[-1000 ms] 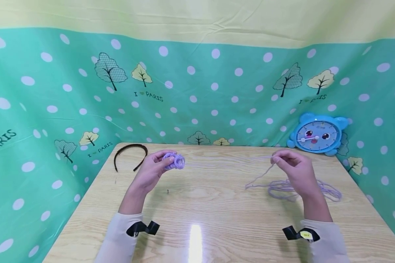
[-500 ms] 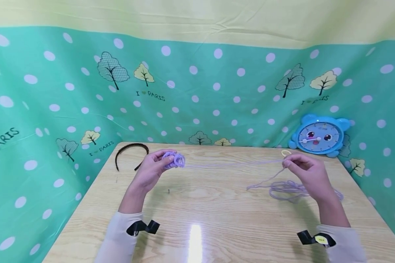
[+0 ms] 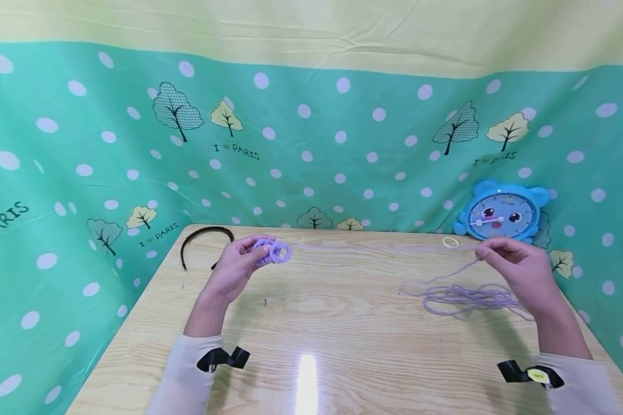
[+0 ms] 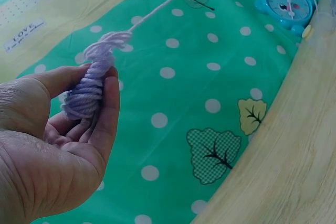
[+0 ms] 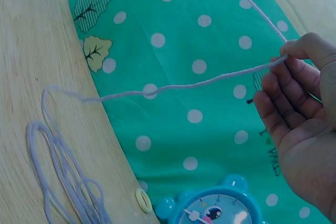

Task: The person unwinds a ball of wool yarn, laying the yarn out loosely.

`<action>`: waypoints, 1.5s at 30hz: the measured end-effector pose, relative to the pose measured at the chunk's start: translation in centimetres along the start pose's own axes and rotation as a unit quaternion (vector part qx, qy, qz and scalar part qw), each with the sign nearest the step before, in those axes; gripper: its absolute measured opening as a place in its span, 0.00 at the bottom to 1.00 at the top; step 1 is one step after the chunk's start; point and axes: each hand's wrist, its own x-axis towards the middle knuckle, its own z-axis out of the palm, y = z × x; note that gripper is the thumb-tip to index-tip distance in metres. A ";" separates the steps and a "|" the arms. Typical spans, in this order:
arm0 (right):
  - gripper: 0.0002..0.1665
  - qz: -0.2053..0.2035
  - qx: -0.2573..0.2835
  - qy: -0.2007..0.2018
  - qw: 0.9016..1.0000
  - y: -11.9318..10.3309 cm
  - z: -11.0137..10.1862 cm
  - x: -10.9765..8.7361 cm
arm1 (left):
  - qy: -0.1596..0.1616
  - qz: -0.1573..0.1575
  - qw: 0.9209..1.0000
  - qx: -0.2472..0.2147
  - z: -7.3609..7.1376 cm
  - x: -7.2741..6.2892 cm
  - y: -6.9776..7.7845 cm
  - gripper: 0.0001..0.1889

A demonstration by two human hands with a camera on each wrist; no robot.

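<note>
My left hand (image 3: 232,269) holds a small wound bundle of lilac yarn (image 4: 86,90) between thumb and fingers, above the table's left half. From the bundle a single strand (image 4: 163,4) runs off across the table to my right hand (image 3: 521,276). There the thumb and index finger pinch the yarn, as the right wrist view shows, while the other fingers curl loosely. Past the pinch, the strand (image 5: 194,85) slopes down to a loose heap of lilac yarn (image 3: 462,300) on the table, left of and below the right hand.
A blue bear-shaped clock (image 3: 503,210) leans against the dotted green curtain (image 3: 342,155) at the back right. Beside it lies a pale yellow ring (image 3: 450,242). A dark headband (image 3: 207,229) rests at the back left of the wooden table (image 3: 311,323), and a tiny dark bit (image 3: 265,301) lies nearer.
My right hand has moved to the right, drawing the strand longer between the hands and uncovering the yellow ring. The left hand stays nearly in place; its bundle has turned slightly.
</note>
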 end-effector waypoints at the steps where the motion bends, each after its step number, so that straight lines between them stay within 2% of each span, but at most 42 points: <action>1: 0.06 0.000 0.003 0.003 1.000 0.2 -0.3 0.0 | 0.002 -0.001 1.000 0.002 0.0 0.0 0.0 0.21; 2: 0.06 0.000 0.008 0.006 1.000 0.3 -0.6 0.0 | 0.003 -0.002 1.000 0.003 0.0 0.0 0.1 0.21; 4: 0.06 0.001 -0.016 0.013 1.000 0.7 -1.3 -0.1 | 0.004 0.000 1.000 0.005 0.1 -0.1 0.2 0.21; 11: 0.06 -0.024 0.059 0.044 0.997 1.1 -3.1 0.1 | 0.003 0.005 1.000 0.003 0.1 -0.1 0.2 0.17; 13: 0.06 -0.029 0.055 0.046 0.997 1.2 -3.6 0.0 | 0.001 0.005 1.000 0.002 0.1 -0.1 0.2 0.17; 15: 0.06 -0.024 0.025 0.053 0.998 1.4 -4.1 -0.1 | 0.002 0.004 1.000 0.000 0.0 -0.1 0.1 0.18; 20: 0.07 0.018 -0.052 0.079 0.995 2.5 -5.4 -0.6 | 0.002 0.003 1.000 0.000 -0.1 -0.1 0.2 0.19; 30: 0.12 0.106 -0.079 0.131 0.983 4.9 -7.6 -1.7 | -0.001 0.007 1.000 0.001 -0.1 0.1 0.2 0.19; 41: 0.10 0.171 -0.028 0.167 0.970 7.0 -8.7 -2.4 | 0.005 0.002 1.000 -0.010 0.0 -0.1 0.2 0.14; 45: 0.11 0.202 -0.033 0.168 0.964 7.9 -9.0 -2.9 | 0.008 0.002 1.000 -0.009 -0.1 -0.1 0.3 0.18</action>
